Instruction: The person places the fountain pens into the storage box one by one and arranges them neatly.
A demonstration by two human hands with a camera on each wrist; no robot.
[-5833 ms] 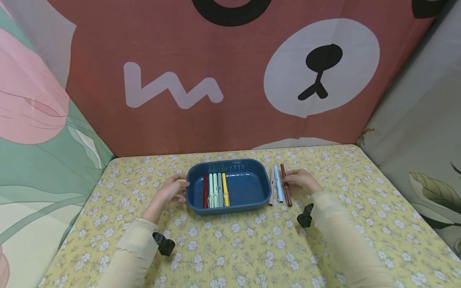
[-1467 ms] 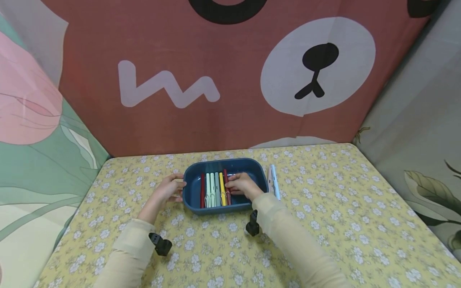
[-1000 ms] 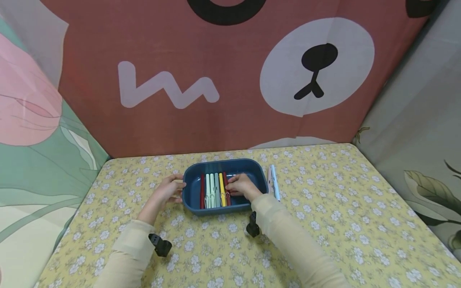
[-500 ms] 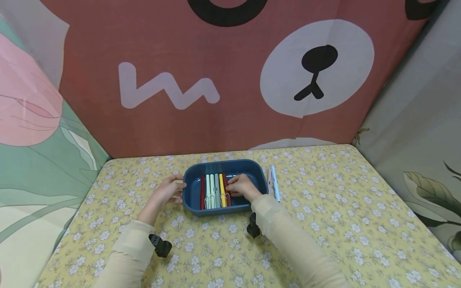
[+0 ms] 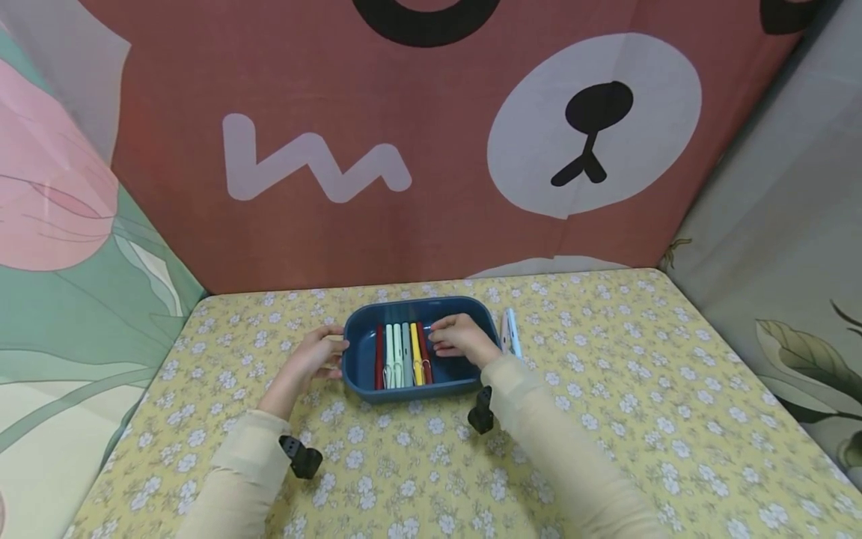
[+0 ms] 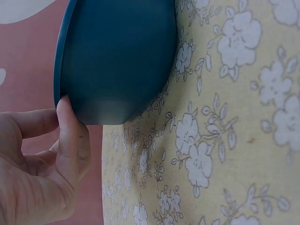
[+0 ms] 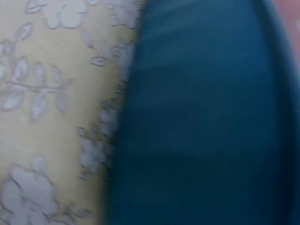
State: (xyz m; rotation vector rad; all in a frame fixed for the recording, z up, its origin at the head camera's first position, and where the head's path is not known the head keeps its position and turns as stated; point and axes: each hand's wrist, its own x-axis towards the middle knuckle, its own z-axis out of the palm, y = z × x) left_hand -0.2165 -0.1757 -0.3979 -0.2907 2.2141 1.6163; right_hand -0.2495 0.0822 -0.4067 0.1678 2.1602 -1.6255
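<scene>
A dark blue tray (image 5: 404, 395) stands on the flowered tablecloth. My left hand (image 5: 313, 356) pinches its left rim; the left wrist view shows thumb and finger at the tray edge (image 6: 112, 56). Inside lie pens side by side: a dark red pen (image 5: 379, 358), two mint pens (image 5: 393, 348), a grey-green pen (image 5: 407, 348), a yellow pen (image 5: 416, 350) and a second dark red pen (image 5: 424, 353). Just right of that last one, my right hand (image 5: 466, 339) hovers over the tray holding nothing. The blurred right wrist view shows only the tray's outer wall (image 7: 201, 112) and cloth.
Outside the tray's right end, a pinkish pen (image 5: 505, 333) and a light blue pen (image 5: 515, 333) lie on the tablecloth (image 5: 606, 389), partly hidden by my right arm. Behind the table hangs a reddish-brown backdrop (image 5: 431, 247).
The second dark red pen was carried from the right of the tray into it, beside the yellow one. My right hand has let it go and moved slightly right; my left hand stays put.
</scene>
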